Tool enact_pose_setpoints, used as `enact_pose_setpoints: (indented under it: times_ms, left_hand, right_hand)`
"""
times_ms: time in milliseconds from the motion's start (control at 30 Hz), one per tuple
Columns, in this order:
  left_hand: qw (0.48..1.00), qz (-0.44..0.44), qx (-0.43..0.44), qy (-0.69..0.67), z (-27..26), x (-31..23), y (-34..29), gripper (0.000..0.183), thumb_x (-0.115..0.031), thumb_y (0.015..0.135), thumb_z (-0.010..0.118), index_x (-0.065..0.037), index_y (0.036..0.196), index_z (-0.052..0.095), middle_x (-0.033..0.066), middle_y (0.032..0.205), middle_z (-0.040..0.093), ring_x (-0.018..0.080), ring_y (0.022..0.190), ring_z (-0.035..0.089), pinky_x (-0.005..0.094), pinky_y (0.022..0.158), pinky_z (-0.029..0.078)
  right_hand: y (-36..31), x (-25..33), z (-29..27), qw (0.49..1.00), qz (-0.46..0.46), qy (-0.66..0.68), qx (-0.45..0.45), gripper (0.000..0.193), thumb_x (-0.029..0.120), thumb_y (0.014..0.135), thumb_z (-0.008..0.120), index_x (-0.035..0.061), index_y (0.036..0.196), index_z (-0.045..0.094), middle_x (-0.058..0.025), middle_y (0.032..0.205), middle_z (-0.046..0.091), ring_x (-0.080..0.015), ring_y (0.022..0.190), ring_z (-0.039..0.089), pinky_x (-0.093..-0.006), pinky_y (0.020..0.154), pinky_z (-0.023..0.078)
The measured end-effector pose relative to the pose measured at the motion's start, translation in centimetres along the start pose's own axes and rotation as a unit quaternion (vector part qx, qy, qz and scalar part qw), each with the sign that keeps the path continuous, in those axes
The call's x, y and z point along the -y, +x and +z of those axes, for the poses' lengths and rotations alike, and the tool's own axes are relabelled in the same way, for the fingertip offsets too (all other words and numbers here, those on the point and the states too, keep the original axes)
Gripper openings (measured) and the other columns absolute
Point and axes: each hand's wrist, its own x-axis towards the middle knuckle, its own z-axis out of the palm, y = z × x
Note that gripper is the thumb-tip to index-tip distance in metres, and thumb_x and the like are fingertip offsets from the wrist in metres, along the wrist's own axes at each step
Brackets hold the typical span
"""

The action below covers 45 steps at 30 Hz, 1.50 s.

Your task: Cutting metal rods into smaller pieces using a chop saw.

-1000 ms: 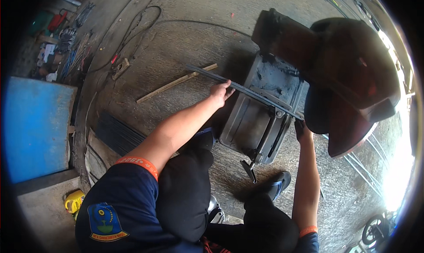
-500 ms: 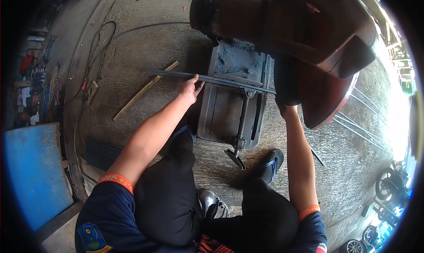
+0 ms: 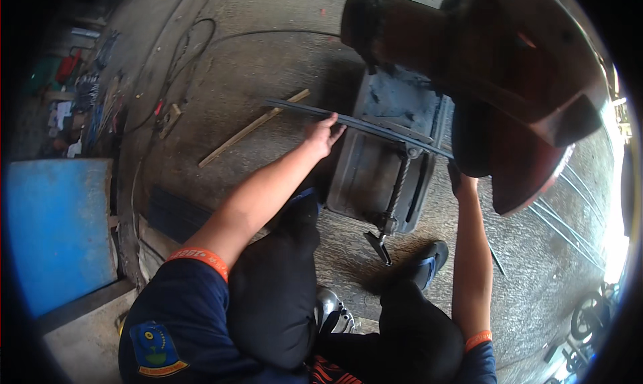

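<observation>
A dark red chop saw [image 3: 529,69] rises in front of me, its motor and guard covering the far right. Across its grey base [image 3: 362,176] lie thin dark metal bars [image 3: 301,106], between the vise jaw and the plate behind it. My left hand [image 3: 325,135] is closed around these bars, left of the base. Toward their other end reaches my right hand [image 3: 463,179], under the saw's guard. Shadow and the guard hide most of its fingers, so their grip is unclear. Nearer to me, the vise screw [image 3: 400,183] ends in a handle [image 3: 378,248].
A wooden stick [image 3: 254,128] lies on the rough floor to the left. Behind it runs a black cable [image 3: 268,32]. Several long thin rods [image 3: 569,230] lie at the right. A blue panel [image 3: 60,230] stands at the left, below assorted tools. My feet flank the saw base's near end.
The whole view has shifted, so the saw and bars appear farther right and slightly lower. Both hands keep nearly the same places relative to the saw and bars.
</observation>
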Motion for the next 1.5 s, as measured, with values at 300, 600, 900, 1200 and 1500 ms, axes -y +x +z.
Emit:
enact_pose_setpoints:
  times_ms: [300,600,900,1200,1500]
  left_hand:
    - [0.999,0.019,0.012,0.026,1.0,-0.8,-2.1,0.017,-0.005,0.082,0.070,-0.005,0.093,0.057,0.0064,0.096,0.059,0.0169,0.089,0.059,0.0288,0.077,0.059]
    - [1.000,-0.004,0.006,0.005,0.9,-0.9,-1.9,0.014,-0.005,0.082,0.070,-0.004,0.091,0.059,0.0053,0.093,0.062,0.0161,0.086,0.060,0.0292,0.070,0.060]
    - [1.000,0.003,0.018,0.012,0.6,-0.8,-1.6,0.018,-0.005,0.081,0.071,-0.004,0.092,0.057,0.0053,0.093,0.062,0.0161,0.086,0.060,0.0300,0.072,0.060]
    - [1.000,-0.003,0.009,0.027,0.2,-0.5,-0.6,0.019,-0.008,0.082,0.071,-0.006,0.097,0.059,0.0035,0.099,0.060,0.0148,0.094,0.058,0.0266,0.082,0.056]
    - [1.000,-0.012,-0.002,0.021,0.1,-0.4,0.1,0.015,-0.009,0.082,0.071,-0.007,0.091,0.060,0.0032,0.093,0.060,0.0143,0.084,0.059,0.0234,0.068,0.058]
  right_hand:
    - [-1.5,0.5,0.4,0.999,-0.013,0.001,0.039,0.031,0.032,0.090,0.062,0.0141,0.115,0.057,-0.0042,0.101,0.059,-0.0176,0.087,0.060,-0.0305,0.078,0.053]
    - [-1.8,-0.1,0.1,0.985,-0.124,-0.110,0.057,0.030,0.032,0.090,0.061,0.0137,0.113,0.058,-0.0042,0.099,0.060,-0.0174,0.087,0.060,-0.0302,0.078,0.052]
    - [-1.3,-0.8,0.0,0.963,-0.205,-0.171,0.047,0.029,0.031,0.088,0.064,0.0128,0.111,0.059,-0.0041,0.099,0.060,-0.0158,0.085,0.061,-0.0271,0.074,0.052]
    - [-2.4,0.8,1.8,0.995,-0.007,0.032,0.090,0.016,0.021,0.087,0.066,0.0147,0.100,0.060,0.0017,0.073,0.059,-0.0061,0.052,0.051,-0.0165,0.044,0.039]
    - [-3.7,1.0,2.0,0.999,-0.026,-0.029,0.025,0.024,0.023,0.086,0.066,0.0122,0.106,0.057,-0.0002,0.079,0.059,-0.0067,0.056,0.048,-0.0195,0.047,0.036]
